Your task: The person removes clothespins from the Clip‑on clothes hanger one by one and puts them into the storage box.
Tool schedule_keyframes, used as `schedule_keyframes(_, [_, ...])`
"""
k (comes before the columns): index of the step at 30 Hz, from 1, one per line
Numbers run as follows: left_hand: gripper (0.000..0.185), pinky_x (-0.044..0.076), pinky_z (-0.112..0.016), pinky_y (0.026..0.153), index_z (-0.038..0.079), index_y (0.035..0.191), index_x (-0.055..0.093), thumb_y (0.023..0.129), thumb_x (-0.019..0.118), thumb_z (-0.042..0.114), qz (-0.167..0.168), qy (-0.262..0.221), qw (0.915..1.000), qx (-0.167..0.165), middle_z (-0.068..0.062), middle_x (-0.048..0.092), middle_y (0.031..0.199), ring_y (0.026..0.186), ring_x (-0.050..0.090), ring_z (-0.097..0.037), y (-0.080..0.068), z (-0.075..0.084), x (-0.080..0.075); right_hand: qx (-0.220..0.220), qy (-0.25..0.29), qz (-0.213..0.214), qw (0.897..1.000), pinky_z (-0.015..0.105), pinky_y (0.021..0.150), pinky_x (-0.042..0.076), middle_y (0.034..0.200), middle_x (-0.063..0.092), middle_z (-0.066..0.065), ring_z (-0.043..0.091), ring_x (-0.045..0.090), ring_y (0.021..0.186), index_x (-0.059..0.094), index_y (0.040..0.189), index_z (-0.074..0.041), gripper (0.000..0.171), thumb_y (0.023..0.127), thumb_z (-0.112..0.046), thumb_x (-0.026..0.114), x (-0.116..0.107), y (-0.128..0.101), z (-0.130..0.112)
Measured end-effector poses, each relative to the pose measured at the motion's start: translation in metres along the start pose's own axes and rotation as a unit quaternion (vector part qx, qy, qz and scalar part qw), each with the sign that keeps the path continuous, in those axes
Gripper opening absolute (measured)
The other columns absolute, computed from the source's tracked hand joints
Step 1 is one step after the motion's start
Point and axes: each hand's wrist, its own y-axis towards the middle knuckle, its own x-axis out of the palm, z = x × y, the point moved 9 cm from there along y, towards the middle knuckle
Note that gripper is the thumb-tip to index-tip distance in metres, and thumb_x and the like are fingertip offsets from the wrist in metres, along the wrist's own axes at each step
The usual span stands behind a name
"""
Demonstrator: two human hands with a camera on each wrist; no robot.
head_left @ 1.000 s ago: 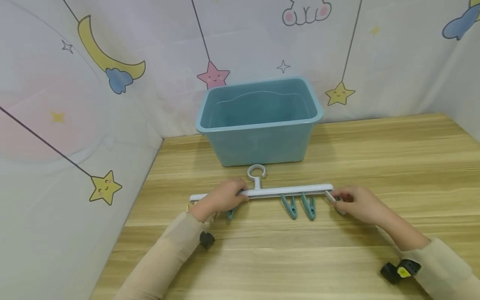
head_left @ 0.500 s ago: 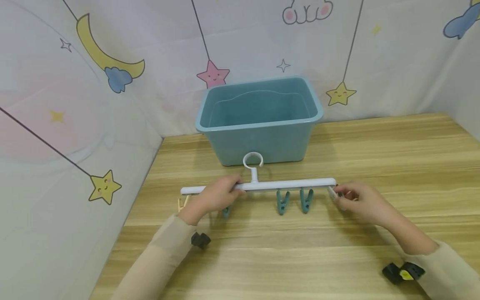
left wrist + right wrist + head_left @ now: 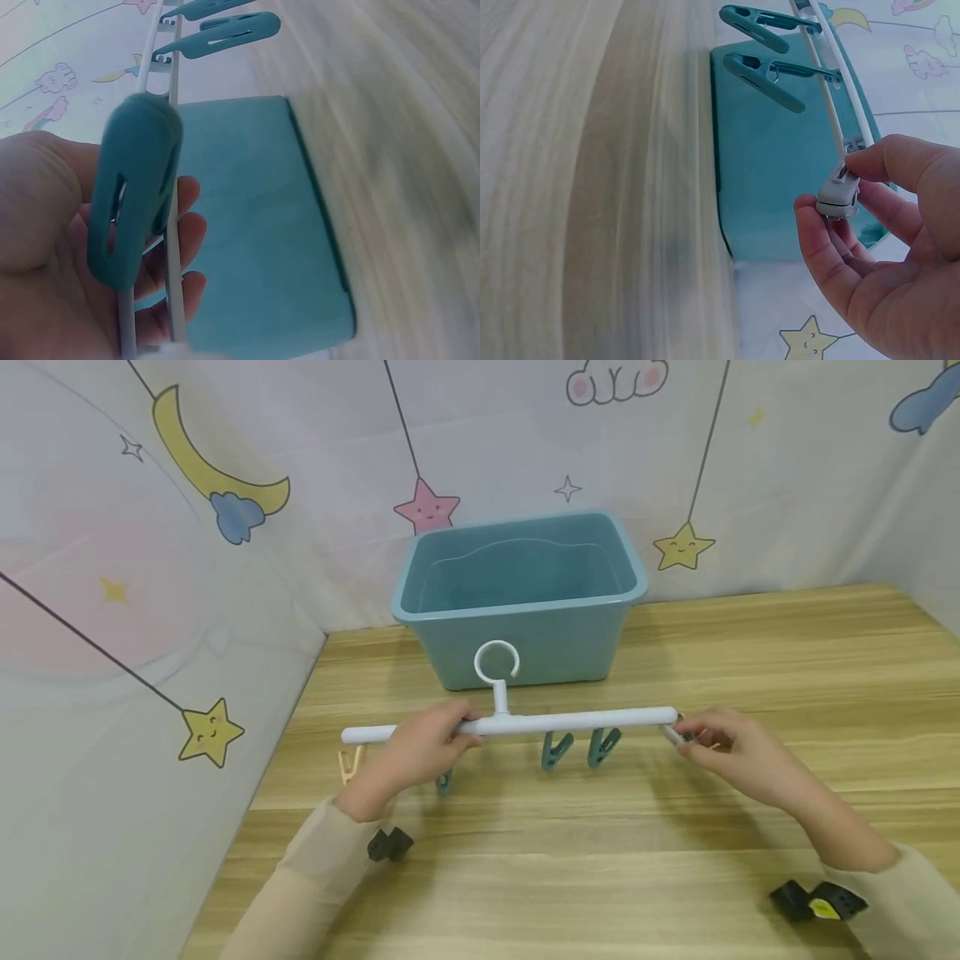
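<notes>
A white clip hanger with a round hook on top is held above the table. My left hand grips its bar left of the hook, fingers curled around it. Two teal clothespins hang from the right half; another teal clothespin hangs beside my left palm. A cream clothespin dangles near the left end, partly covered by my wrist. At the right end, my right hand pinches a light grey clothespin between thumb and fingers, against the bar.
Behind the hanger stands a teal plastic bin, its open top facing up. It rests on a wood-grain table. A white cloth printed with stars and moons covers the back and left side.
The hanger has risen off the table, its left end shifting left. Both hands have moved along with it, keeping their holds. The clothespins now hang below the bar. The bin has stayed put.
</notes>
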Motion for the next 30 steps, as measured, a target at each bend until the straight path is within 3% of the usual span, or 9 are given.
schedule_keyframes(6, [0.017, 0.046, -0.031, 0.063, 0.009, 0.095, 0.061, 0.087, 0.073, 0.018, 0.037, 0.011, 0.9991, 0.018, -0.001, 0.066, 0.083, 0.068, 0.054, -0.012, -0.005, 0.007, -0.019, -0.001, 0.018, 0.005, 1.000, 0.023, 0.064, 0.047, 0.097, 0.060, 0.004, 0.002, 0.054, 0.081, 0.068, 0.110, -0.006, 0.018, 0.093, -0.010, 0.064, -0.006, 0.002, -0.004])
schedule_keyframes(15, [0.017, 0.045, -0.030, 0.063, 0.009, 0.094, 0.062, 0.086, 0.074, 0.018, 0.065, -0.002, 0.9978, 0.016, 0.000, 0.064, 0.082, 0.068, 0.052, -0.012, -0.008, 0.010, -0.037, -0.011, 0.046, 0.028, 0.998, 0.022, 0.064, 0.048, 0.097, 0.058, -0.006, 0.002, 0.058, 0.081, 0.066, 0.110, -0.005, 0.018, 0.092, -0.007, 0.064, -0.020, 0.008, -0.018])
schedule_keyframes(25, [0.017, 0.048, -0.033, 0.069, 0.008, 0.095, 0.065, 0.084, 0.076, 0.014, 0.106, -0.027, 0.9940, 0.008, -0.003, 0.065, 0.089, 0.075, 0.057, -0.015, -0.011, 0.008, -0.056, 0.028, 0.079, 0.037, 0.996, 0.022, 0.069, 0.052, 0.106, 0.058, 0.011, 0.004, 0.062, 0.084, 0.054, 0.110, -0.005, 0.021, 0.094, -0.015, 0.064, -0.024, 0.017, -0.028])
schedule_keyframes(30, [0.017, 0.049, -0.035, 0.070, 0.005, 0.096, 0.065, 0.084, 0.075, 0.012, 0.122, -0.047, 0.9912, 0.015, -0.005, 0.066, 0.092, 0.077, 0.059, -0.017, -0.011, 0.007, -0.064, -0.003, 0.124, 0.058, 0.991, 0.019, 0.070, 0.054, 0.108, 0.053, 0.005, 0.003, 0.062, 0.086, 0.048, 0.115, -0.004, 0.028, 0.092, -0.005, 0.063, -0.030, 0.024, -0.036])
